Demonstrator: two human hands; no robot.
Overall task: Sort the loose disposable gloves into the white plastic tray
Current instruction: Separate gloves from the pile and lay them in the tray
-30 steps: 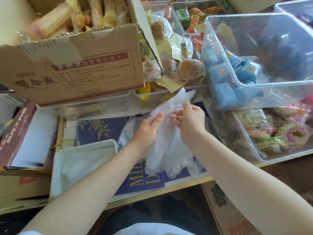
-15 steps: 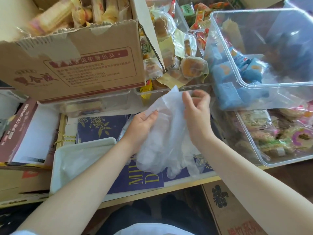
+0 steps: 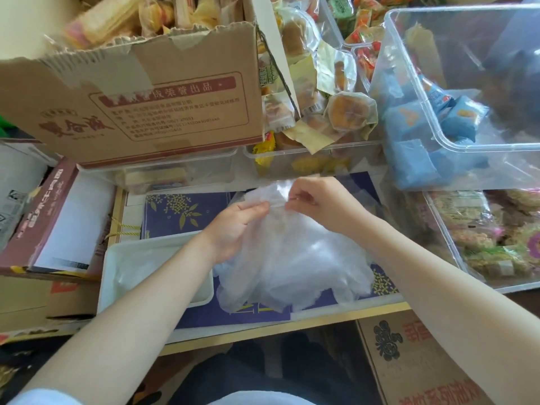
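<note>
A bunch of thin clear disposable gloves (image 3: 295, 258) hangs over a purple printed box (image 3: 181, 211); the fingers of the gloves droop toward the table's front edge. My left hand (image 3: 233, 229) grips the top of the bunch from the left. My right hand (image 3: 318, 203) pinches the same top edge from the right, its fingers curled. The white plastic tray (image 3: 111, 276) lies just left of the gloves, under my left forearm. Inside it I see a pale crumpled film, too faint to name.
A torn cardboard carton (image 3: 146, 106) of snacks stands behind. Clear bins of wrapped cakes (image 3: 336, 106), blue packets (image 3: 423, 133) and rice snacks (image 3: 491, 238) crowd the back and right. A maroon box (image 3: 43, 217) sits left. Another carton (image 3: 409, 361) is under the table edge.
Both hands have come lower and closer together at the top of the gloves. The bunch, held up and stretched tall before, now sags wider over the purple box.
</note>
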